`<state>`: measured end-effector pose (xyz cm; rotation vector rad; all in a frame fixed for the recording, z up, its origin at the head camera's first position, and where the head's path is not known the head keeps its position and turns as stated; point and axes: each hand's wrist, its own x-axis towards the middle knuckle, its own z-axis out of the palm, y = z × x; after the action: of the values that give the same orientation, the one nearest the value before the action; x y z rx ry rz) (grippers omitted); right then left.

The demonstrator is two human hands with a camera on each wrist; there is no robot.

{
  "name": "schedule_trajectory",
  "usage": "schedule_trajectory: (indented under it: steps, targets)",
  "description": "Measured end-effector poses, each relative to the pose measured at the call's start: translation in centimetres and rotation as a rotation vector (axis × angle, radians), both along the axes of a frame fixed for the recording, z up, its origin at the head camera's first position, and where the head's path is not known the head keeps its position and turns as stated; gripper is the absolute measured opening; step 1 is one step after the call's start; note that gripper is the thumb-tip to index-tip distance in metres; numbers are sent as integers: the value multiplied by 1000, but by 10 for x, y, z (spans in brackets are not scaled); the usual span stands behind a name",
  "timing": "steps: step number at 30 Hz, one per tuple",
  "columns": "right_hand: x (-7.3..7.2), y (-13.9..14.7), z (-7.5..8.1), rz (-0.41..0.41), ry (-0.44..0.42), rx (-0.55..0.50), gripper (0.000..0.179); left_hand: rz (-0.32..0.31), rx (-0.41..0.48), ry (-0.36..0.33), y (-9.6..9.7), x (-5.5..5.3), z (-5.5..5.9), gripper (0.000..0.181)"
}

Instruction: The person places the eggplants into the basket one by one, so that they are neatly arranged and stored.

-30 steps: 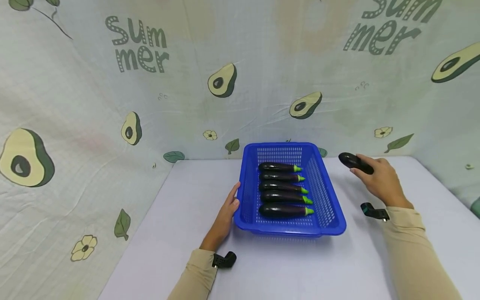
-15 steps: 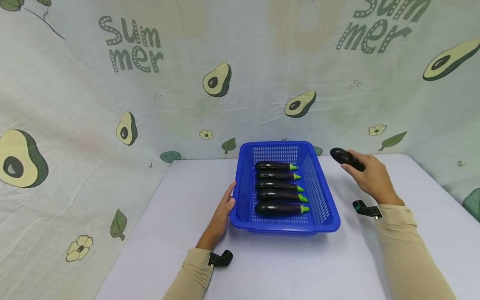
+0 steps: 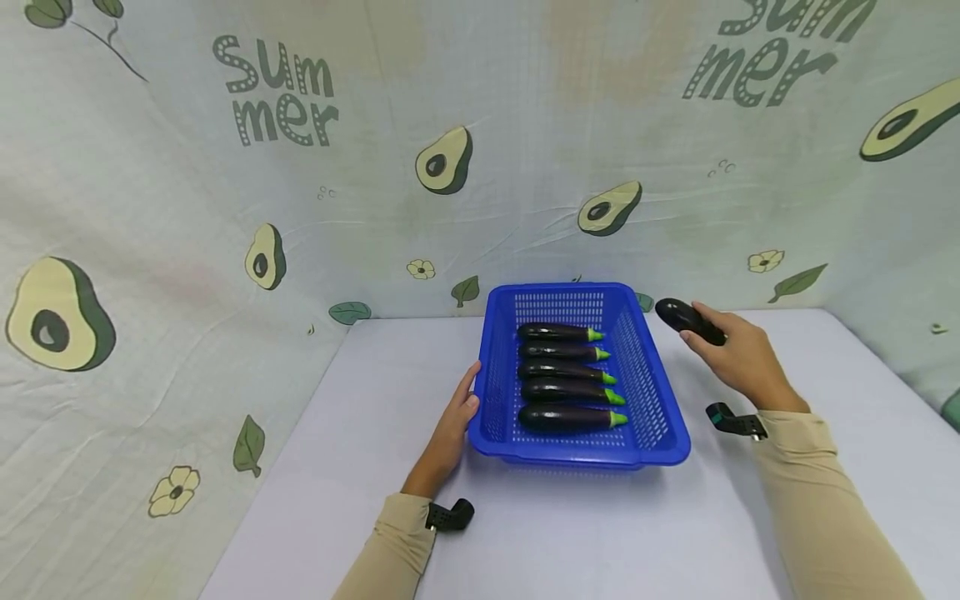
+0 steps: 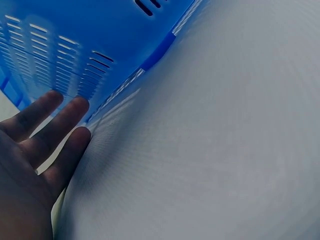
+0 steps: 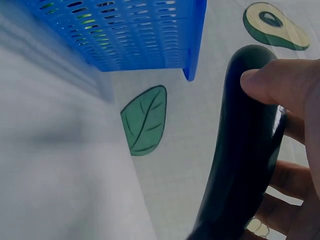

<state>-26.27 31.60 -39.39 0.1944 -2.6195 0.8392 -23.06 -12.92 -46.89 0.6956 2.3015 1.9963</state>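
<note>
My right hand grips a dark, glossy eggplant above the table, just right of the basket's far corner. In the right wrist view the thumb lies across the eggplant's upper part, with the fingers around its other side. A blue perforated plastic basket stands at the middle. Several eggplants lie inside it in a row, stacked near to far, green stems pointing right. My left hand rests against the basket's left side, and the left wrist view shows straight, spread fingers at the slotted wall.
A white cloth covers the table. Behind and to the left hangs a pale curtain printed with avocados, leaves and lettering. The basket's right side has bare floor between the stems and the wall.
My right hand has moved a little left with the eggplant, closer to the basket. My left hand stays at the basket's left side. The whole head view shifts slightly.
</note>
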Motion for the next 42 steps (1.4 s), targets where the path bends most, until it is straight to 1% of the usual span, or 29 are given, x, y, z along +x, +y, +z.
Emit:
schedule_trajectory:
  steps: [5,11,15,19,22,25,30,33,37,40,42]
  targets:
    - [1,-2,2,6,21,-3,63,10,-4,5,0,-1,-1,56]
    - [5,-8,8,8,7,-29,65,36,-55,4,0,2,0,55]
    - [8,-12,11,21,3,-49,65,22,-83,-16,0,3,1,56]
    - [9,-15,15,28,7,-49,64,7,-74,-15,0,2,3,56]
    - [9,-18,18,46,0,-52,64,24,-75,4,0,1,4,55]
    - [9,-22,20,73,-16,-56,63,40,-77,16,-1,1,2,55]
    - [12,-36,26,135,-59,-48,64,48,-45,24,-4,2,-1,57]
    - [12,-43,31,176,-61,-48,64,54,-28,29,-4,3,-2,57]
    - [15,-46,37,195,-63,-72,62,35,-21,25,-3,2,-2,57]
    - [16,-47,39,202,-76,-91,61,31,-42,20,-2,1,-1,56]
    - [16,-49,41,224,-92,-98,61,32,-53,22,-2,1,0,56]
